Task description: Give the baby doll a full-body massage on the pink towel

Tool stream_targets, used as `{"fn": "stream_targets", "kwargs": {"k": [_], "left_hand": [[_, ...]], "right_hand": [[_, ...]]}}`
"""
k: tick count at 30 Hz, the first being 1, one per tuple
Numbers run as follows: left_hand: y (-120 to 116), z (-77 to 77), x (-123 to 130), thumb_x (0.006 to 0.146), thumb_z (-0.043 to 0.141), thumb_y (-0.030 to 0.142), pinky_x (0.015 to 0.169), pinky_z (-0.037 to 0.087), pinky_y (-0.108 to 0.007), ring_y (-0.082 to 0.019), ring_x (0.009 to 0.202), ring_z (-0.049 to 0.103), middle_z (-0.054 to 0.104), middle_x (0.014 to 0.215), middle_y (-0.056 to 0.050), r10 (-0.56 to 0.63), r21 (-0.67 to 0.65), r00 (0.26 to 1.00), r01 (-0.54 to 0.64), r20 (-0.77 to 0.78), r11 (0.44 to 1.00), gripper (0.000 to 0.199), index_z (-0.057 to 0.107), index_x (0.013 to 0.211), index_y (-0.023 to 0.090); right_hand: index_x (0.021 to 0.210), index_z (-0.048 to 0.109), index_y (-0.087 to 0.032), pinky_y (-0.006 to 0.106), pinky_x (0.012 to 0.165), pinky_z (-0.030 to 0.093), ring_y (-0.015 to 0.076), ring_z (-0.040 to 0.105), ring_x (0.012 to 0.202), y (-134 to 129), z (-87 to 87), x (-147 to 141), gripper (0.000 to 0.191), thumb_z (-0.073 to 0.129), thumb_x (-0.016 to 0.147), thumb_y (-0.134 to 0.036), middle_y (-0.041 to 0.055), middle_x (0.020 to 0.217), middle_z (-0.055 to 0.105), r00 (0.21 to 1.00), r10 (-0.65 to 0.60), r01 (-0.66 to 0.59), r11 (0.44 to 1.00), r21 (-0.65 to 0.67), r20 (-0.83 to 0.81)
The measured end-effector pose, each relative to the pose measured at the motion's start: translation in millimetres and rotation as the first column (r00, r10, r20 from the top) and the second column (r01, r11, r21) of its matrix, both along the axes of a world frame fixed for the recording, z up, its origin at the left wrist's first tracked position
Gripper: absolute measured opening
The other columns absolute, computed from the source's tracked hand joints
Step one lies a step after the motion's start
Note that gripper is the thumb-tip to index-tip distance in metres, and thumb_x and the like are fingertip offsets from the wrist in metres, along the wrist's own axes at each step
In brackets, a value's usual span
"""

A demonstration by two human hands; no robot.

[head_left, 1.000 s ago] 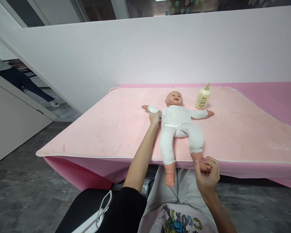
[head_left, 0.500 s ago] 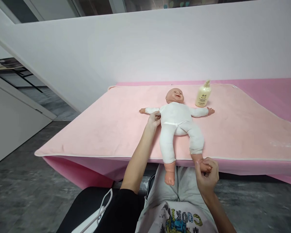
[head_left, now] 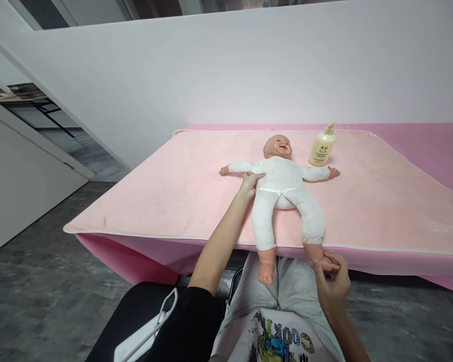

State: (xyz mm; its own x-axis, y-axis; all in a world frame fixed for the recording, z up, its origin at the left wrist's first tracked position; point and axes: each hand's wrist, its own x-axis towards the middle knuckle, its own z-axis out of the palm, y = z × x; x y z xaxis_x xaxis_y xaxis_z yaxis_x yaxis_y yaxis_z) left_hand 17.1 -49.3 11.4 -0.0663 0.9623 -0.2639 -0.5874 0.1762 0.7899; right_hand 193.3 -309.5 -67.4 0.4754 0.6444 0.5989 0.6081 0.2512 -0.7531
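A baby doll in a white cloth suit lies face up on a pink blanket, arms spread, its feet past the front edge. Against the doll's side, below the armpit at picture left, is my left hand, a finger reaching onto the chest and part of the hand hidden by the body. My right hand has its fingers and thumb around the doll's foot at picture right. The other foot hangs free over the edge.
A pale yellow pump bottle stands beyond the doll's outstretched arm at picture right. Behind the table rises a white wall. A white device with a cable rests by my left sleeve, at the lower left.
A finger of my left hand now extends onto the doll's chest. My right hand and the held foot have moved slightly right. The whole view has shifted a little.
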Motion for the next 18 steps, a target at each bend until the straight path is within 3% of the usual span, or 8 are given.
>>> {"fn": "stream_targets", "kwargs": {"k": [5, 9, 11, 13, 15, 18], "left_hand": [[0, 1.3, 3, 0.056, 0.068, -0.007, 0.084, 0.053, -0.038, -0.019, 0.085, 0.065, 0.059, 0.097, -0.003, 0.077, 0.006, 0.997, -0.077, 0.001, 0.997, 0.068, 0.035, 0.106, 0.024], [3, 2.2, 3, 0.058, 0.067, -0.006, 0.082, 0.053, -0.039, -0.017, 0.081, 0.064, 0.059, 0.092, -0.001, 0.125, 0.004, 0.992, -0.125, -0.016, 0.992, 0.059, 0.036, 0.1, 0.024], [4, 2.8, 4, 0.058, 0.067, -0.005, 0.081, 0.053, -0.039, -0.017, 0.079, 0.064, 0.059, 0.09, -0.001, 0.143, 0.019, 0.989, -0.142, -0.031, 0.99, 0.054, 0.038, 0.095, 0.022], [4, 4.2, 4, 0.059, 0.068, -0.003, 0.081, 0.053, -0.039, -0.018, 0.079, 0.064, 0.06, 0.088, -0.002, 0.143, 0.019, 0.987, -0.142, -0.067, 0.99, 0.049, 0.039, 0.092, 0.021], [3, 6.3, 4, 0.061, 0.069, 0.001, 0.081, 0.053, -0.04, -0.019, 0.079, 0.064, 0.061, 0.086, -0.004, 0.133, 0.019, 0.986, -0.132, -0.105, 0.991, 0.043, 0.042, 0.09, 0.018], [1, 9.4, 5, 0.063, 0.069, 0.004, 0.084, 0.051, -0.04, -0.021, 0.082, 0.064, 0.064, 0.085, -0.006, 0.124, 0.049, 0.982, -0.119, -0.139, 0.992, 0.033, 0.047, 0.086, 0.016]], "right_hand": [[0.099, 0.054, -0.014, 0.026, 0.061, 0.046, 0.0153, 0.057, 0.075, -7, -2.9, 9, 0.024, 0.055, 0.083, -0.032, 0.0077, 0.088, 0.059, 1.0, 0.013, -0.012, 0.998, -0.06, 0.007], [0.092, 0.057, -0.013, 0.024, 0.054, 0.037, 0.0108, 0.044, 0.058, -5, 9.7, 21, 0.016, 0.053, 0.083, -0.026, 0.0032, 0.072, 0.052, 0.98, -0.112, 0.096, 0.99, 0.104, 0.167], [0.086, 0.058, -0.013, 0.025, 0.054, 0.035, 0.0099, 0.041, 0.057, 6, 26.7, 27, 0.014, 0.052, 0.084, -0.026, 0.0022, 0.069, 0.05, 0.975, -0.183, 0.161, 0.971, 0.175, 0.123], [0.082, 0.057, -0.013, 0.024, 0.051, 0.033, 0.0089, 0.041, 0.056, 28, 51.2, 32, 0.016, 0.051, 0.083, -0.029, 0.0028, 0.072, 0.051, 0.975, -0.212, 0.221, 0.958, 0.182, -0.067], [0.08, 0.052, -0.015, 0.021, 0.043, 0.028, 0.006, 0.037, 0.049, 63, 79.0, 34, 0.017, 0.053, 0.08, -0.032, -0.0002, 0.07, 0.049, 0.915, -0.106, 0.181, 0.97, 0.163, -0.39], [0.074, 0.043, -0.018, 0.016, 0.038, 0.022, 0.0032, 0.033, 0.046, 132, 110.3, 30, 0.014, 0.052, 0.075, -0.028, -0.0045, 0.066, 0.043, 0.645, 0.076, -0.016, 0.996, 0.087, -0.76]]}}
